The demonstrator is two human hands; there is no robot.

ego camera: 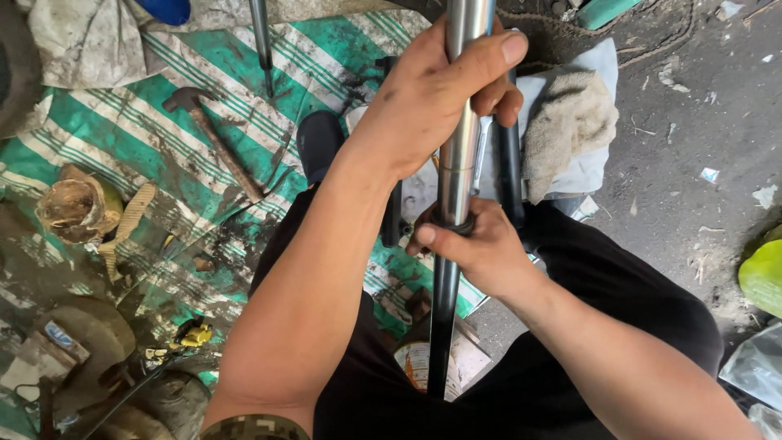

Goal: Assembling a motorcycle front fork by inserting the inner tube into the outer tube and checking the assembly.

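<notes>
We look straight down at our own lap as we sit low over a dirt floor (692,122), legs in black trousers. Spread across the ground to the left is a green and white striped tarp (106,138), grimy with oil, which seems to serve as the place for tools and parts so they stay off the dirt. Rising up the middle of the view, between our knees, is a long tube (456,163): its upper part is polished silver, its lower part black, and it stands nearly upright, likely so both hands can work along it. Our left hand (432,98) is wrapped tight around the silver section up high, thumb laid across the front, steadying it. Our right hand (481,244) is closed around the join where silver meets black, fingers curled on a dark collar there, as if to turn or hold that ring. Behind the tube a beige rag (566,122) lies on a pale cloth, within reach for wiping. On the tarp a hammer (216,143) with a wooden handle lies slantwise, apart from our hands. Farther left sits a rusty round part (73,208).
</notes>
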